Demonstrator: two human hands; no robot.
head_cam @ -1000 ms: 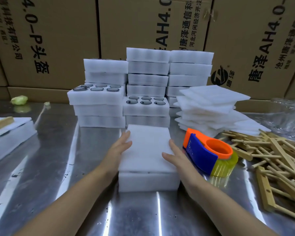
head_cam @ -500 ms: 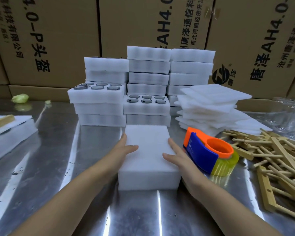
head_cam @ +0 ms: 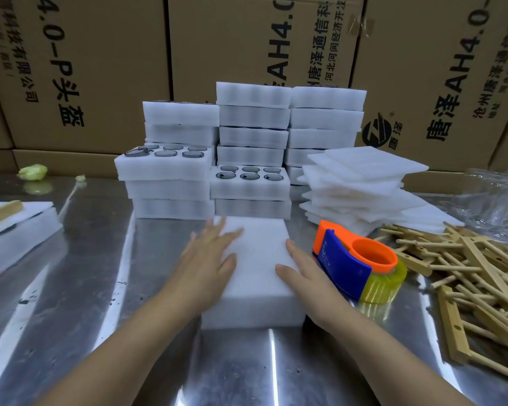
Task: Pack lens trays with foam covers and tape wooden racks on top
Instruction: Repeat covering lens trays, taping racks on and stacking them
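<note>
A person's left hand (head_cam: 208, 259) is lying flat, fingers straight and spread, on top of a covered foam tray (head_cam: 258, 271), gripping nothing. The right hand (head_cam: 302, 276) is pressing open-palmed against the tray's right side, thumb resting on top. The tray is sitting at the worktop's (head_cam: 85, 288) front middle, its long axis pointing away toward stacks of lens trays (head_cam: 252, 183). A tape dispenser (head_cam: 352, 268) is crowding the right hand; foam sheets (head_cam: 361, 183) and wooden racks (head_cam: 467, 276) are lying farther right.
</note>
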